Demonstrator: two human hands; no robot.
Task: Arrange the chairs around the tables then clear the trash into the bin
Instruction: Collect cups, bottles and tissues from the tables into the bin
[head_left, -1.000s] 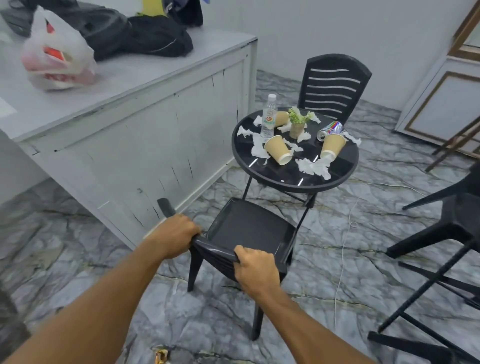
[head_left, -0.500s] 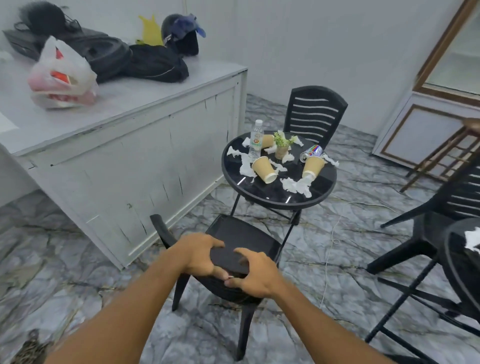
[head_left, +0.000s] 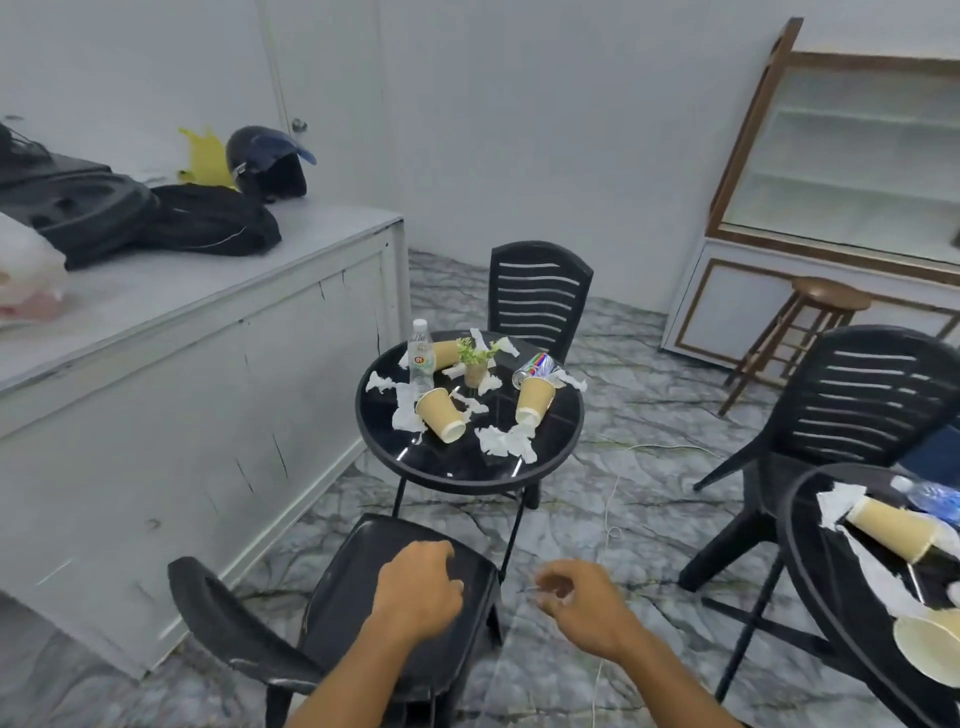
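Roughly early stage, I judge. Near chair (head_left: 363, 566) stands at near side of round table (head_left: 467, 478), seat toward it; far chair (head_left: 537, 296) sits opposite. My left hand (head_left: 418, 587) over seat, fingers loosely curled, holding nothing; contact with seat unclear. Right hand (head_left: 582, 605) beside chair, above floor, loosely curled, empty. Third chair (head_left: 857, 400) near second table (head_left: 831, 582), not squared up. Cups (head_left: 439, 415), tissues (head_left: 504, 441), bottle (head_left: 421, 358), can (head_left: 535, 366) all on tabletop, uncleared. Bin not in view.

Round black table (head_left: 457, 470), middle: upright water bottle (head_left: 421, 358), potted plant (head_left: 475, 364), tipped can (head_left: 535, 366), three paper cups (head_left: 440, 414) on sides, crumpled tissues (head_left: 504, 441). Second table (head_left: 810, 571), near right: fallen cups (head_left: 891, 527), tissue (head_left: 836, 501), lying bottle (head_left: 930, 496). White counter (head_left: 182, 296), left: black bags (head_left: 208, 221), helmet (head_left: 265, 163).
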